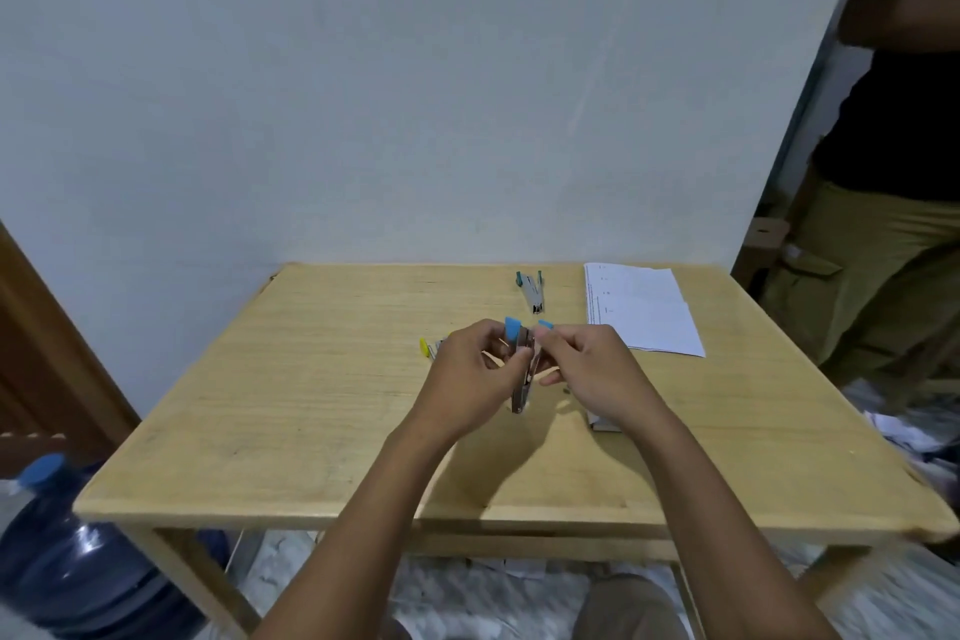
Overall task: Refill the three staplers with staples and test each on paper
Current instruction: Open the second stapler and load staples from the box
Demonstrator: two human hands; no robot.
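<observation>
the blue stapler (pixel 521 392) is held up over the middle of the bench (pixel 311 405), nose down, its two blue-tipped arms spread apart at the top, which looks like the way to bare the channel for loading. the left hand (pixel 470 369) grips one arm with curled fingers to steady it. the right hand (pixel 592 369) pinches the other arm near its blue tip, probably to hold it open. whether a strip of staples is between the fingers is too small to tell. i judge this to be the refill step for this stapler, with its test on paper not yet done.

just beyond the left hand a yellow stapler (pixel 428 347) lies on the bench, half hidden. a green stapler (pixel 531 294) lies farther back, near the wall. the paper (pixel 639 312) sits to its right, within reach for testing. a small box (pixel 602 424), likely the staples, lies under the right wrist. another person (pixel 909 172) stands at the right edge, and a water jug (pixel 67 561) stands on the floor at the left.
</observation>
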